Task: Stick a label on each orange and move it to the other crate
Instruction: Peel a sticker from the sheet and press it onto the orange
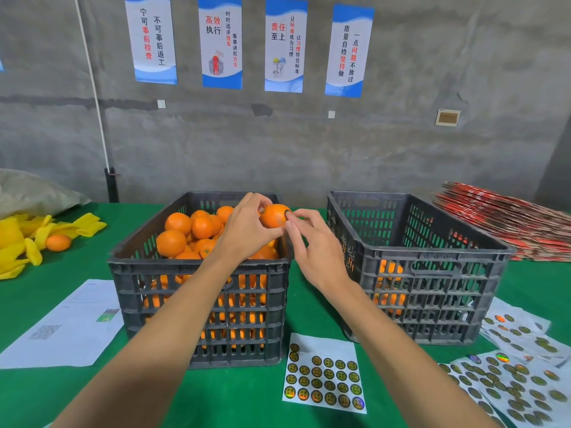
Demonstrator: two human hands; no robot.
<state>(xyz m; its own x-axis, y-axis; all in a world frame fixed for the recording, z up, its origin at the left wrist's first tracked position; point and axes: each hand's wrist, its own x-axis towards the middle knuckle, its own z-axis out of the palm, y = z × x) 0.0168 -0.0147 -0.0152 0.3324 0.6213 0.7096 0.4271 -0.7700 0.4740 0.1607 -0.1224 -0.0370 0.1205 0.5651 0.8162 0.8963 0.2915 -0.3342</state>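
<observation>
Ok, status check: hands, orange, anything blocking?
Left hand grips orange above full crate. Right hand fingers press label on. Path to right crate unobstructed.

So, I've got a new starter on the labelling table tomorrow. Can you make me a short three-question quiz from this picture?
1. True or false: the left hand grips the orange that is being labelled.
2. Which crate holds more oranges? A) left crate B) right crate C) both the same
3. Fill in: the right hand presses a ____ onto the orange.

Key: 1 true. 2 A: the left crate is heaped, while only a few oranges show through the right crate's wall. 3 label, like those on the label sheet in front of the crates.
</observation>
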